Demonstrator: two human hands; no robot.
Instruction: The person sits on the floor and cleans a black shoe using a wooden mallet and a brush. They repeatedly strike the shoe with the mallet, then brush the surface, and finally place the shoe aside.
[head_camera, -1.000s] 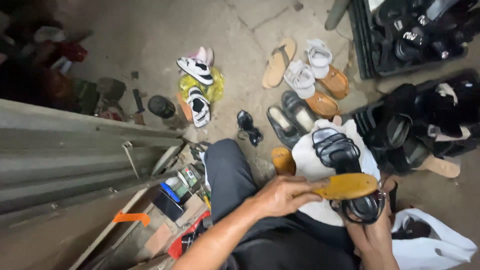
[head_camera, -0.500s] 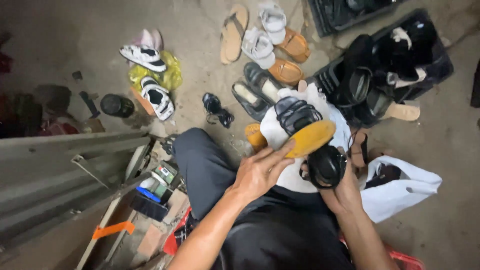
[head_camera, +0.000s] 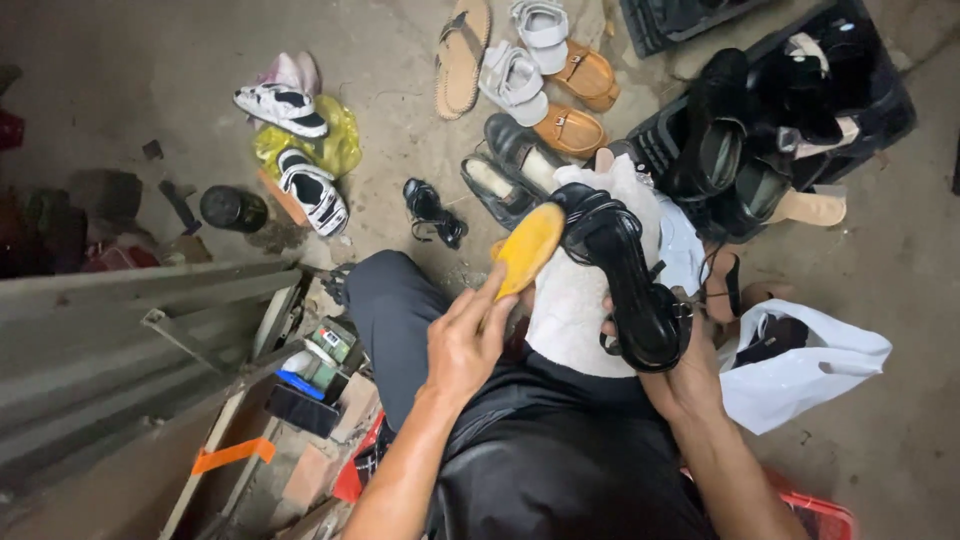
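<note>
The left hand (head_camera: 465, 340) is closed around the lower end of a yellow wooden-backed brush (head_camera: 528, 248), which points up toward one o'clock from the hand. The right hand (head_camera: 685, 370) grips the heel end of a black strappy sandal (head_camera: 622, 275), holding it sole-down over a white cloth (head_camera: 575, 310) spread across the lap. The brush sits just beside the sandal, at its nine o'clock; whether they touch cannot be told. On the concrete floor (head_camera: 380, 100) at twelve o'clock lie a tan flip-flop (head_camera: 462, 58), white sandals (head_camera: 515, 80) and brown loafers (head_camera: 572, 130). At eleven o'clock, black-and-white sneakers (head_camera: 312, 190) rest by a yellow bag (head_camera: 340, 145), with a dark jar (head_camera: 232, 208) at ten o'clock. A crate of dark shoes (head_camera: 790, 110) stands at two o'clock, and a white plastic bag (head_camera: 810, 365) lies at three o'clock.
</note>
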